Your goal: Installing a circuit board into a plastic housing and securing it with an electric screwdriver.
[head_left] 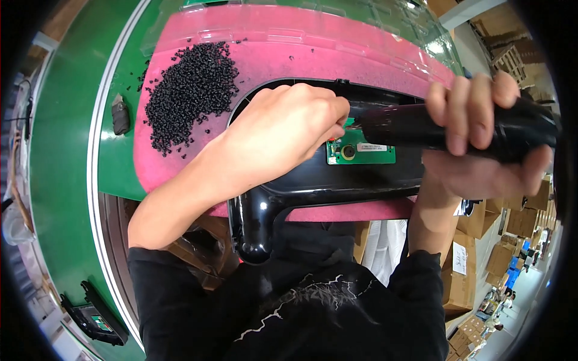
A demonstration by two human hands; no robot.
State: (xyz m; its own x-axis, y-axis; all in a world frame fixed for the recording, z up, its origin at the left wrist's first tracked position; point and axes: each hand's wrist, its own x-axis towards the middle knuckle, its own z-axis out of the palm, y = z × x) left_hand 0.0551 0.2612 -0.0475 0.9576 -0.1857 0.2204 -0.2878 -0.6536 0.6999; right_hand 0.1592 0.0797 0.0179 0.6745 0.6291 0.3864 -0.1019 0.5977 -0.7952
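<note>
- Beside the left hand's (pixel 289 123) curled fingers, just right and below, lies the green circuit board (pixel 361 159), long axis sideways; how tightly they close, or on what, I cannot tell.
- Right hand (pixel 480 117), farther off, wraps a black driver (pixel 400 126) pointing leftward at the board's upper edge.
- Black shell (pixel 361 178) surrounds the board.
- White label (pixel 371 147) on it: print too small.
- Carton (pixel 456 292) paper (pixel 459 259): handwritten.

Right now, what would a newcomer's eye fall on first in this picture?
Probably the heap of small black pieces on the left part of the pink mat. Then comes the dark cylindrical tool, held by the right fingers above the green circuit board inside the black shell.
</note>
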